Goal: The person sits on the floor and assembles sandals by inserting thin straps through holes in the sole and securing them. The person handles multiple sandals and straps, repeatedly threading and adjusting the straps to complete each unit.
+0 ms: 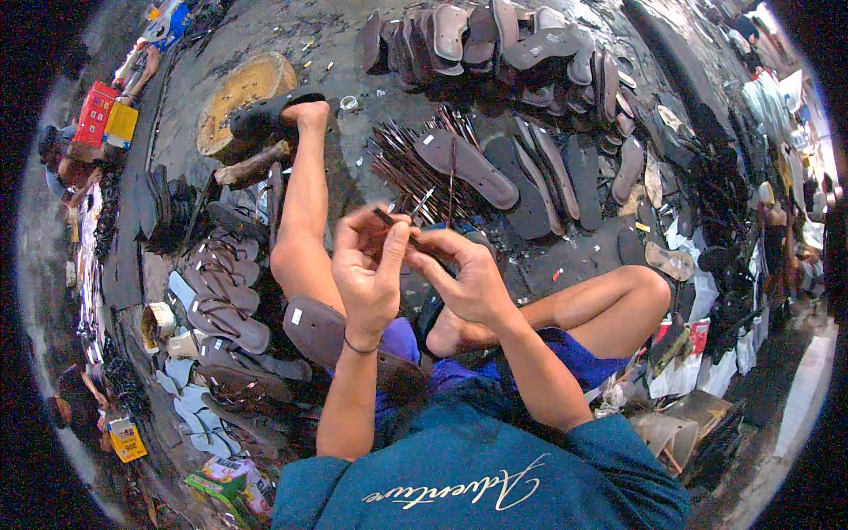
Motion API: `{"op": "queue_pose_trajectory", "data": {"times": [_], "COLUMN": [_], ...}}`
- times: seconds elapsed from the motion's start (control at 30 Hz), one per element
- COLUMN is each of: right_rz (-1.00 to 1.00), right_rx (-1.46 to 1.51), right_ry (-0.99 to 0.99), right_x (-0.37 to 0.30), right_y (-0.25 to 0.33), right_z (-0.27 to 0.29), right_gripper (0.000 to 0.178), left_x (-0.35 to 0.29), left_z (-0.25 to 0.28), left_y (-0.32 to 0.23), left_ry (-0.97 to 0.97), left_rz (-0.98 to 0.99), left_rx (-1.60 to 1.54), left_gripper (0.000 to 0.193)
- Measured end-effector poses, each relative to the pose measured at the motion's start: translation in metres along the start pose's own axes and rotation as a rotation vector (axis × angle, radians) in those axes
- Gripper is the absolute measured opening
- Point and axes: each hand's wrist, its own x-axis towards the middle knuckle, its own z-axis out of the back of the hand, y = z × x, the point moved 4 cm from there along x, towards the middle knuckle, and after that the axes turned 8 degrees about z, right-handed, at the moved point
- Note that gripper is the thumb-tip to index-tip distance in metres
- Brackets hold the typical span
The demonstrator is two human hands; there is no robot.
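Observation:
Over my lap, my left hand [367, 274] is closed with thumb and fingers pinching a dark brown strap [384, 216]. Beside it, my right hand [464, 274] is also closed, its fingertips meeting the strap close to the left ones. A thin pointed metal tool [423, 202] sticks up between the hands; which fingers grip it is hidden. On my left thigh lies a brown sandal sole [314, 331] with a small white label. Just beyond the hands, another brown sole [466, 168] rests on a bundle of thin dark straps [397, 163], with one strap crossing it.
More soles [539, 177] lie right of the bundle, and a long row of soles [442, 40] stands at the back. Strapped sandals [221, 296] are piled on the left. A round wooden block [243, 97] sits at the far left, near my outstretched left foot [305, 110].

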Motion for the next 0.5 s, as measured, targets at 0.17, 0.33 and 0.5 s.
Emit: {"op": "queue_pose_trajectory", "data": {"times": [0.17,0.33,0.5], "right_rz": [-0.174,0.227,0.616], "right_rx": [-0.002,-0.686,-1.031], "right_ry": [-0.214,0.293,0.856], "right_x": [0.021,0.061,0.030], "right_y": [-0.056,-0.126,-0.175], "right_z": [0.026,-0.067,-0.131], "right_gripper": [0.021,0.021,0.019], "left_x": [0.004,-0.023,-0.033], "left_z": [0.093,0.141,0.121], "left_y": [-0.046,-0.065,-0.045], "left_ry": [-0.390,-0.445,-0.468], "left_rz": [-0.182,-0.118,-0.078], "left_rx": [0.062,-0.006,0.183], "left_gripper": [0.034,0.035,0.037]}}
